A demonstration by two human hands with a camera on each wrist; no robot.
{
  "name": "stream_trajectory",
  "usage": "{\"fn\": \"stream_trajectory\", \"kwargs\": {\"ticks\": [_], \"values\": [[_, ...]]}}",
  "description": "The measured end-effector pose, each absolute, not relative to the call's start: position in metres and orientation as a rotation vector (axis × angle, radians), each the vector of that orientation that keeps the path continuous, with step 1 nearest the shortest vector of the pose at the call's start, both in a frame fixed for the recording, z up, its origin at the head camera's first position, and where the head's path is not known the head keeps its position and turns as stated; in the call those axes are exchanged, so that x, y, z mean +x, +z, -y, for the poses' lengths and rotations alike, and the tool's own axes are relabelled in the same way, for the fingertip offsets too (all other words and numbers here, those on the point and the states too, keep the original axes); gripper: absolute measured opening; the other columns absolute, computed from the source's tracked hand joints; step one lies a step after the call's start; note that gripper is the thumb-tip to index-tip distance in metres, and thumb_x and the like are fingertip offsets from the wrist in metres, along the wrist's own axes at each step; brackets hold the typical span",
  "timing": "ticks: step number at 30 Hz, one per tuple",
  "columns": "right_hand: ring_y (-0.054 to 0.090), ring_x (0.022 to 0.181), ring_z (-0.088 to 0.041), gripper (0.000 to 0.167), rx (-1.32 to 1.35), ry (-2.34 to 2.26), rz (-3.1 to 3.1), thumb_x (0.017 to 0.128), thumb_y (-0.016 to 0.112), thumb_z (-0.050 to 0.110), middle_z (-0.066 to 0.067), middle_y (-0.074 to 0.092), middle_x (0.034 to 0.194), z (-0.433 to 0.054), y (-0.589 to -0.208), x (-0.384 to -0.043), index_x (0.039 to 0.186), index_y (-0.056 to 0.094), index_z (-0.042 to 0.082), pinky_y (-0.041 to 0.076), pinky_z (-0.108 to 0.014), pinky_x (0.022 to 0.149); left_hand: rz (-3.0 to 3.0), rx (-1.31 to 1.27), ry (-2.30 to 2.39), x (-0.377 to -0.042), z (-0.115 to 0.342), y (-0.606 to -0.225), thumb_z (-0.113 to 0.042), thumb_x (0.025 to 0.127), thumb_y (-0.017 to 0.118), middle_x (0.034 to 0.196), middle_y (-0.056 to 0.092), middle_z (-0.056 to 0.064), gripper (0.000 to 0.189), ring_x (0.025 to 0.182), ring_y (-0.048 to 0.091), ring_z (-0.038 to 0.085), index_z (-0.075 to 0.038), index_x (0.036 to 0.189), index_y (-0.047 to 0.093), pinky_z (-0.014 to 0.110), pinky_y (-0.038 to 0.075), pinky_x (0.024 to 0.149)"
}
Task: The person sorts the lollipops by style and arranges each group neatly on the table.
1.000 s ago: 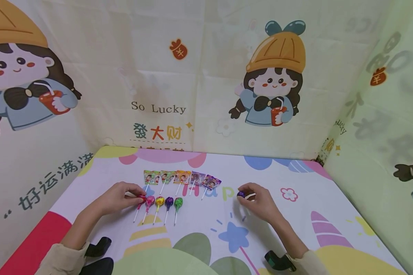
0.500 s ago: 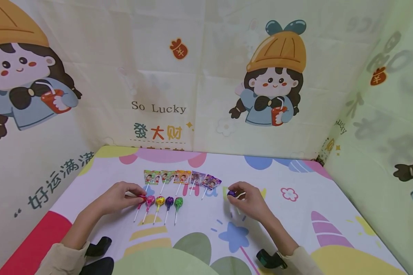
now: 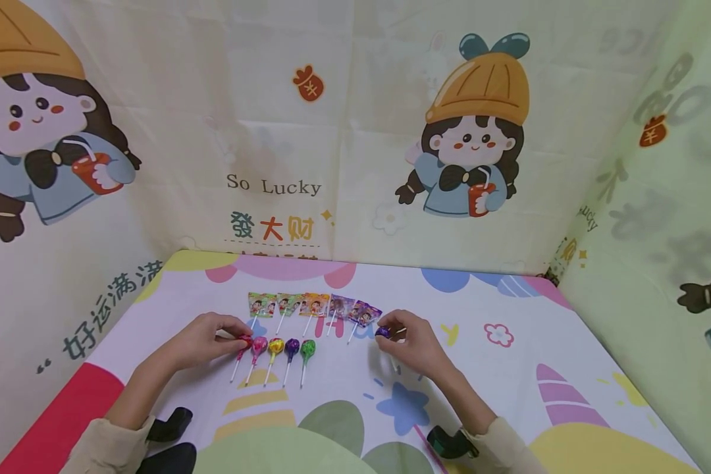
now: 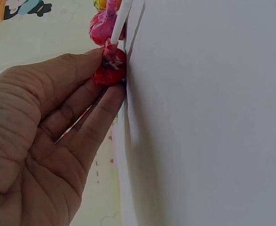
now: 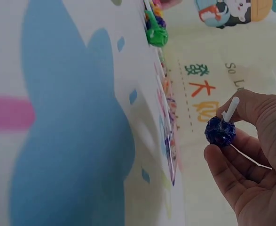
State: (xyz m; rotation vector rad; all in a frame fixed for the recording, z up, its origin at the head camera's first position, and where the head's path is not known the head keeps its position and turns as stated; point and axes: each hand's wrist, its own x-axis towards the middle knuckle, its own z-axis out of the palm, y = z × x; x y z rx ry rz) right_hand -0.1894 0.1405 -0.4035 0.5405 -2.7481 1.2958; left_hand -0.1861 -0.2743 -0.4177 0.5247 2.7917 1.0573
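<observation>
My left hand pinches the wrapped head of a red lollipop at the left end of a row on the table. To its right lie a pink lollipop, a yellow lollipop, a dark purple lollipop and a green lollipop, sticks toward me. Between thumb and fingers, my right hand holds a dark blue-purple lollipop above the table, its white stick showing in the right wrist view. This hand is just right of a purple flat-wrapped lollipop.
Behind the round lollipops runs a second row in flat wrappers: green, another green, orange and purple. The table has a printed cartoon cover. A printed cloth backdrop rises at its far edge.
My right hand has moved left with the dark blue-purple lollipop, coming close to the end of the flat-wrapped row. The left hand has stayed on the red lollipop.
</observation>
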Motion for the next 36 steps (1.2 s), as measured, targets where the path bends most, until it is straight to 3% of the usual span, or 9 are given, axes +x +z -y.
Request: {"fn": "stream_trajectory", "kwargs": {"ticks": [13,19,36], "values": [[0.066,0.087,-0.015,0.022,0.586,1.346,2.717,0.085,0.082,0.012,0.002,0.069,0.096,-0.12,-0.407,-0.188,0.104,0.07,0.008,0.062,-0.03,0.081,-2.781,0.5,1.073,-0.185,0.272,-0.417,-0.014,0.089,0.079,0.102,0.073,-0.002,0.018,0.1,0.065,0.02,-0.013,0.107,0.078,0.046,0.06,0.093],[0.066,0.085,-0.014,0.019,0.663,1.376,2.715,0.086,0.082,0.014,0.002,0.068,0.094,-0.11,-0.41,-0.187,0.101,0.069,0.011,0.06,-0.024,0.08,-2.79,0.516,1.07,-0.186,0.273,-0.417,-0.013,0.089,0.079,0.102,0.074,-0.002,0.018,0.099,0.066,0.02,-0.013,0.108,0.078,0.048,0.059,0.093],[0.066,0.09,-0.013,0.02,0.805,1.442,2.711,0.09,0.079,0.017,0.001,0.068,0.099,-0.075,-0.419,-0.184,0.105,0.067,0.01,0.06,-0.025,0.084,-2.786,0.492,1.078,-0.185,0.273,-0.421,-0.015,0.089,0.08,0.102,0.074,-0.002,0.019,0.1,0.065,0.02,-0.014,0.107,0.078,0.045,0.06,0.092]]}}
